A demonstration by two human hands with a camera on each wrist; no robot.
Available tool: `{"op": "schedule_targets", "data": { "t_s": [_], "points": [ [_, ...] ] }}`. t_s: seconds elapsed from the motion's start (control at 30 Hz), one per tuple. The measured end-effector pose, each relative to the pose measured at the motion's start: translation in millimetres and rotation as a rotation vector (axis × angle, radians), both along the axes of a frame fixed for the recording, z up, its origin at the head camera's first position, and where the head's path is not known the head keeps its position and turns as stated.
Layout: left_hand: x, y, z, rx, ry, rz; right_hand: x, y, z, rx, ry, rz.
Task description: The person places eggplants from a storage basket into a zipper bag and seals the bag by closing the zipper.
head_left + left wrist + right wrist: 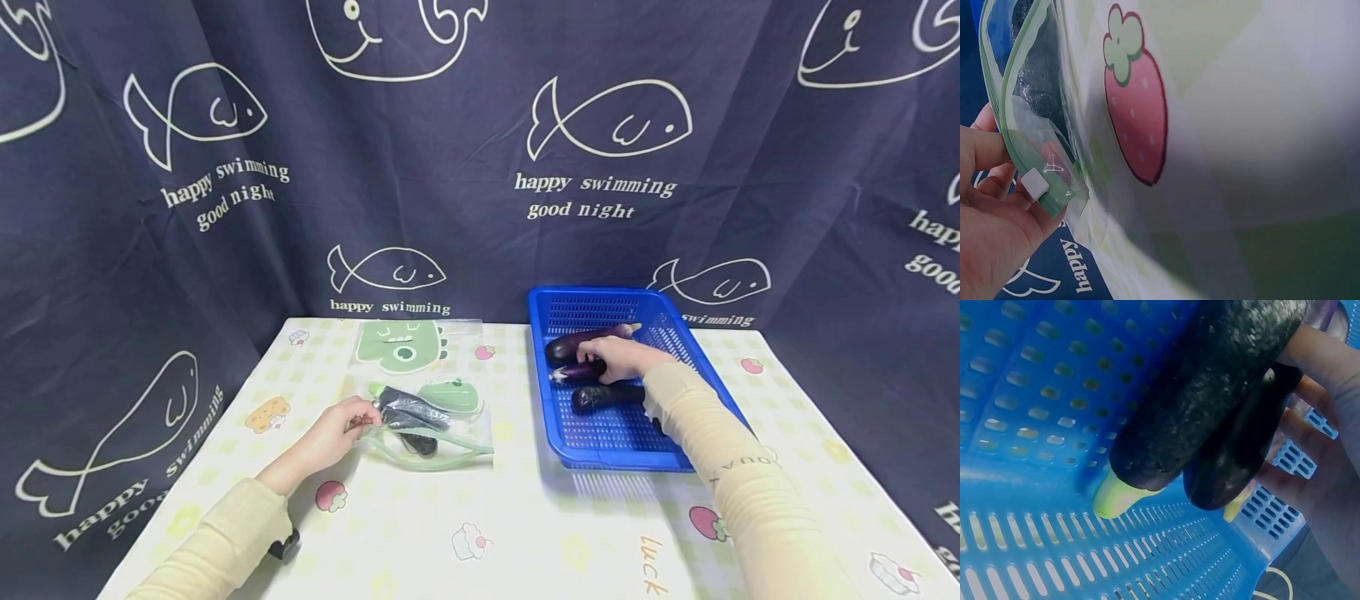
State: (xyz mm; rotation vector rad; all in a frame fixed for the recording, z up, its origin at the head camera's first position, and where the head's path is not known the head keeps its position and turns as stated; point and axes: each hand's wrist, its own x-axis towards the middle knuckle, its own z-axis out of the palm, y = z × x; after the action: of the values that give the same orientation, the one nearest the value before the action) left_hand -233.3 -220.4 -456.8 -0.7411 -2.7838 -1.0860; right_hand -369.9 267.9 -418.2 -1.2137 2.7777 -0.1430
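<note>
My left hand (341, 425) pinches the open end of a clear zip bag (450, 454) with a green dinosaur print. A white slider (1035, 184) sits on the bag's green zip strip beside the fingers in the left wrist view. Inside the bag lie dark, long vegetables (412, 408), one with a pale green end. Reaching into the blue basket (630, 460), my right hand (617, 358) grips the middle eggplant (579, 372), small and purple. Behind it lies a larger eggplant (570, 345). Nearer is a blackish, rough-skinned vegetable (1197, 394) with a pale green end.
A patterned cloth (420, 533) with strawberries and cakes covers the table. The perforated basket stands at the back right, the bag left of it. A dark blue fish-print curtain (480, 167) hangs behind the table and along its sides.
</note>
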Motion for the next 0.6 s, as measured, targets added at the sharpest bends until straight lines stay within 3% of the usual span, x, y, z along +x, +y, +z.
{"op": "schedule_targets", "data": {
  "t_s": [0.27, 0.6],
  "points": [
    [0.3, 1, 0.2, 0.004, 0.010, 0.003, 0.3, -1, 3.8, 0.022, 0.000, -0.029],
    [0.2, 0, -0.6, 0.005, 0.021, 0.004, 6.4, -1, 17.9, 0.025, 0.065, -0.051]
  ]
}}
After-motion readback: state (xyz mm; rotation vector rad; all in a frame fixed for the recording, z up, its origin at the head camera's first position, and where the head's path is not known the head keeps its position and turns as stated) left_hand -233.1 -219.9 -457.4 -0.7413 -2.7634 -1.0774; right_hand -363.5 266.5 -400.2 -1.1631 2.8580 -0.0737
